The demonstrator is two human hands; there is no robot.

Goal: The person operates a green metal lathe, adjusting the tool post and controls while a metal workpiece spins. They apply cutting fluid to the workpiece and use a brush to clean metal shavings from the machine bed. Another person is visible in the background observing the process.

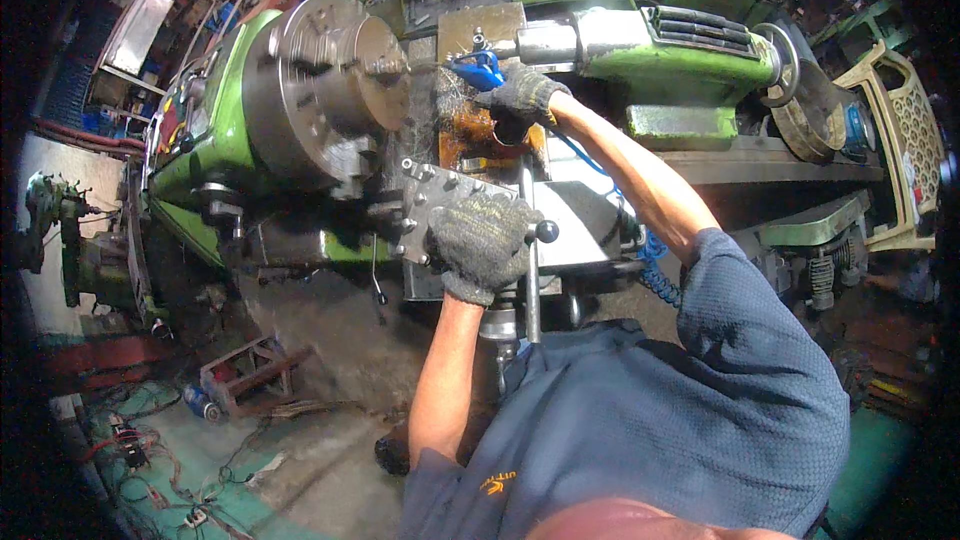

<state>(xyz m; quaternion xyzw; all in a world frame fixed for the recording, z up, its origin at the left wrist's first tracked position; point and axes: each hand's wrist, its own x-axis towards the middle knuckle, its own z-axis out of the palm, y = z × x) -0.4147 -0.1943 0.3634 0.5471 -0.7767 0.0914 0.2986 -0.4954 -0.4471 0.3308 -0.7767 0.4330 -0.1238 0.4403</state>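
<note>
My right hand, in a dark grey knit glove, grips a blue air blow gun. Its nozzle points left toward a round metal workpiece in the big lathe chuck. The chuck looks smeared, as if turning. From the gun a blue hose runs down past my forearm. My left hand, gloved alike, is curled over the steel tool post; its fingertips are partly hidden. Just right of it stands a lever with a black ball knob.
The green tailstock with its handwheel stands at the right. Fine metal chips lie by the workpiece. A cream plastic chair is at the far right. Loose cables and a rusty metal frame lie on the floor at lower left.
</note>
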